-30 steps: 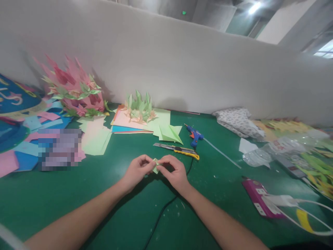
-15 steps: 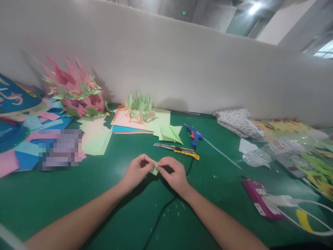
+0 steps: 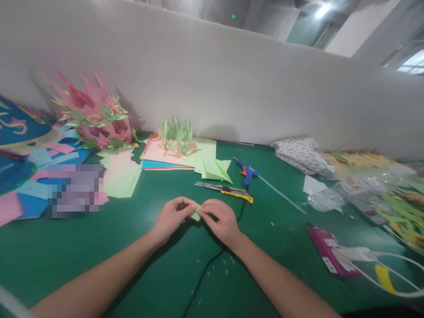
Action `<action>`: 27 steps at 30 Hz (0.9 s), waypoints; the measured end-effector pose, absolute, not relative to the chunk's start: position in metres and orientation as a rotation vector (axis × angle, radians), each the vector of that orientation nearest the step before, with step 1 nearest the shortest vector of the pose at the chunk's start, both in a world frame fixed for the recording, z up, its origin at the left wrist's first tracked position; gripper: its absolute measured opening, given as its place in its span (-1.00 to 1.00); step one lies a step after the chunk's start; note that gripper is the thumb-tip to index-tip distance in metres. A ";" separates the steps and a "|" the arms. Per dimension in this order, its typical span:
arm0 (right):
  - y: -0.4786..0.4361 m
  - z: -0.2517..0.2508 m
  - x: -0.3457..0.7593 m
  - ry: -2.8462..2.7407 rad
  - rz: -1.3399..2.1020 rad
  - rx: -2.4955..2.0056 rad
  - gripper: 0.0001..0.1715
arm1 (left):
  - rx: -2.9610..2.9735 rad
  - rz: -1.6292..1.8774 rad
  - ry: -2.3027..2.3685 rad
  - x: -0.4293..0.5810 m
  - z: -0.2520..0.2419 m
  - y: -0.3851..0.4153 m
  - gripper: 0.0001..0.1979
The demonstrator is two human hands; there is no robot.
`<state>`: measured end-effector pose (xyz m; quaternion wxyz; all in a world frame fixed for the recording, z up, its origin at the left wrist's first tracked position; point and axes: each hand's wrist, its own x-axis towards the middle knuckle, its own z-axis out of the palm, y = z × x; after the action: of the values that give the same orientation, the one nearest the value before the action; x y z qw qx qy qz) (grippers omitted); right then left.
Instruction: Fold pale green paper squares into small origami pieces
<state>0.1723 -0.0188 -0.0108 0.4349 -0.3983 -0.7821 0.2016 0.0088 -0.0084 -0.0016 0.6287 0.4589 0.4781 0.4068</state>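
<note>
Between my two hands is a small piece of light green paper, pinched over the middle of the table. My left hand grips its left side with thumb and fingertips. My right hand pinches the same piece from the right, and the fingers of both hands nearly touch. The fingertips cover much of the paper, so its folds are hard to make out. Just beyond my hands lies a yellow utility knife with its blade out to the left. Behind it sits a folded light green sheet.
A blue glue gun with a clear glue stick lies past the knife. Paper flower crowns stand near the wall. Paper sheets lie left. At right are a plastic bottle and a magenta power strip. A black cable runs forward.
Both hands keep their pinch on the green paper, with only slight finger movement. The view has shifted very slightly; the things on the table stay where they were.
</note>
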 end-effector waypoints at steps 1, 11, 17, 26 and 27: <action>-0.019 -0.011 0.173 -1.956 0.491 -0.993 -0.86 | 1.049 0.932 1.095 0.009 -0.002 -0.008 -0.76; -0.019 -0.011 0.174 -2.044 0.472 -0.995 -0.84 | 1.089 0.918 1.135 0.009 -0.003 -0.008 -0.76; -0.019 -0.012 0.169 -1.657 0.910 -1.095 -0.91 | 1.280 0.978 1.203 0.008 -0.004 -0.008 -0.78; -0.012 -0.019 0.169 -1.395 1.400 -1.122 -0.78 | 1.381 0.998 1.206 0.006 -0.008 -0.004 -0.85; -0.012 -0.019 0.169 -1.394 1.416 -1.129 -0.78 | 1.371 1.003 1.208 0.006 -0.008 -0.004 -0.85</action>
<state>0.1688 -0.0116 -0.0191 0.4150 -0.4494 -0.5549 0.5638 0.0056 -0.0038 -0.0080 0.5044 0.5681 0.5003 0.4154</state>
